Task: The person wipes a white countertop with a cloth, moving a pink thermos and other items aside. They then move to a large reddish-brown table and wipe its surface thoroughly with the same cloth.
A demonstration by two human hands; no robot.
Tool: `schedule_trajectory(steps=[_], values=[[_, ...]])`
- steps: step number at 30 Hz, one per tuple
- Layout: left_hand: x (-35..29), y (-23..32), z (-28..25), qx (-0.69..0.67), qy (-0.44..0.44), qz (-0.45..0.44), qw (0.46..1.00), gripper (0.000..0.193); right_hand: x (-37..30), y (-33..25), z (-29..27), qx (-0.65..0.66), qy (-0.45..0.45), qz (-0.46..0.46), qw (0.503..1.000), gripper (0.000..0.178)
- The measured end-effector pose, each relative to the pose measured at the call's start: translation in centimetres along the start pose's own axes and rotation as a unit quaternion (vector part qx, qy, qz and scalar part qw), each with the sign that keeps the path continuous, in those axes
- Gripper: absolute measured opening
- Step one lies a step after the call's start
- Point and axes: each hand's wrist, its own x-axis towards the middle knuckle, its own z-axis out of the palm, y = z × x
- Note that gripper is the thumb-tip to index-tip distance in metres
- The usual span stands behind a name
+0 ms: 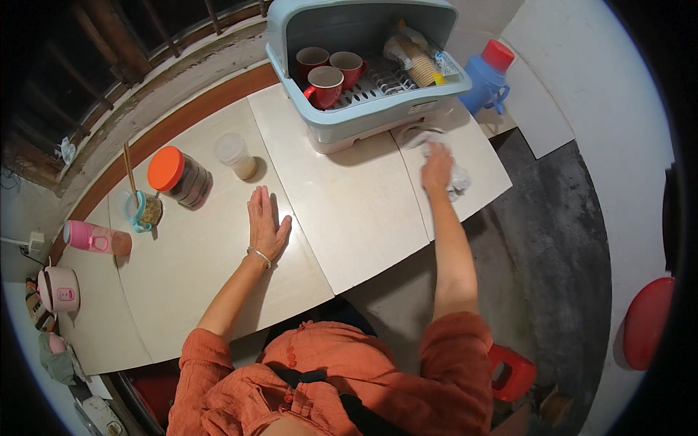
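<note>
Nearest the lens: the wearer's orange top [320, 374], sleeves pushed up. Next, the pale counter [363, 240], smooth-looking boards with seams between them. Light-blue dish box [327, 121] at its far edge, cover open, paper cups in a wrapper inside. Blue flask [483, 81] with red cap, right of the box. Orange-lidded jar [190, 187] on the left part of the counter, dark contents.

Cloth [459, 183]: whitish, crumpled, on the counter's right end, just beside the box's front right corner, part of it under the right hand. Should handle light, limp and soft, nothing to break; can't tell wet or dry. Would slide easily under a flat palm, but likely bunches at the edges. Best hold: palm over the thick middle, fingers spread a bit; to lift, pinch a bunched fold.

Left hand [269, 225]: empty, 4 fingers roughly together, thumb apart; on or just over the counter, can't tell which. Right hand [436, 168]: on the cloth, fingers look close together; can't tell if they grip a fold or only press.

Smaller: 3 red mugs [324, 89] inside the box; clear cup [234, 151] beyond the left hand; 1 bracelet [257, 256] on the left wrist.
</note>
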Motion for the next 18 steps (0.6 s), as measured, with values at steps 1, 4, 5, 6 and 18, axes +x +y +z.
schedule_trajectory(steps=[1,4,5,6,18], values=[[0.1,0.0,0.6,0.002,0.003,0.007,1.000,0.080,0.1,2.9,0.1,-0.026,0.017,0.047,0.998,0.055],[-0.1,0.1,0.4,0.056,-0.016,0.000,0.998,0.074,-1.2,5.4,-2.3,-0.051,0.009,0.200,0.978,0.053],[-0.1,0.2,0.2,0.064,-0.020,-0.004,0.998,0.072,-1.9,5.9,-2.6,-0.050,0.009,0.201,0.978,0.052],[0.0,0.5,0.2,0.067,-0.025,-0.005,0.997,0.070,-2.8,6.6,-3.1,-0.053,0.011,0.205,0.977,0.051],[0.0,1.4,0.6,0.088,-0.042,-0.013,0.995,0.063,-12.5,1.0,-8.4,0.138,-0.106,-0.118,0.978,0.035]])
